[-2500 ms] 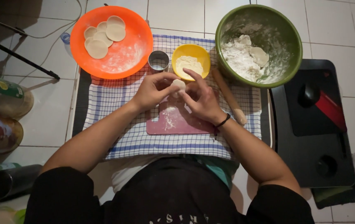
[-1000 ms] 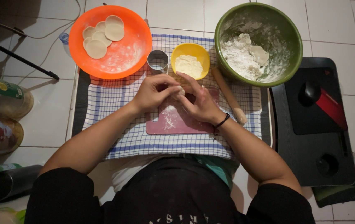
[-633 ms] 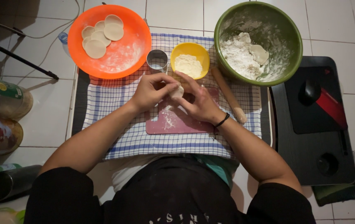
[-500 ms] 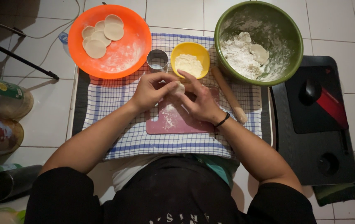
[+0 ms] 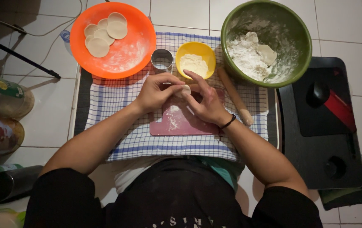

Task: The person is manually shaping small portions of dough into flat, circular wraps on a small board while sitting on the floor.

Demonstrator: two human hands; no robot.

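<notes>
Nearest the person, a pink cutting board (image 5: pixel 181 122) dusted with flour lies on a blue-checked cloth (image 5: pixel 117 101) spread over the floor. Above the board's far edge, the left hand (image 5: pixel 155 90) and the right hand (image 5: pixel 206 103) meet around a small round piece of dough (image 5: pixel 185 90); the fingers of both hands pinch it between them. A wooden rolling pin (image 5: pixel 235 96) lies just right of the right hand. Farther off stand a metal ring cutter (image 5: pixel 162 60), a yellow bowl (image 5: pixel 195 50) of flour, an orange plate (image 5: pixel 136 42) with dough discs at far left, and a green bowl (image 5: pixel 299 38) at far right.
</notes>
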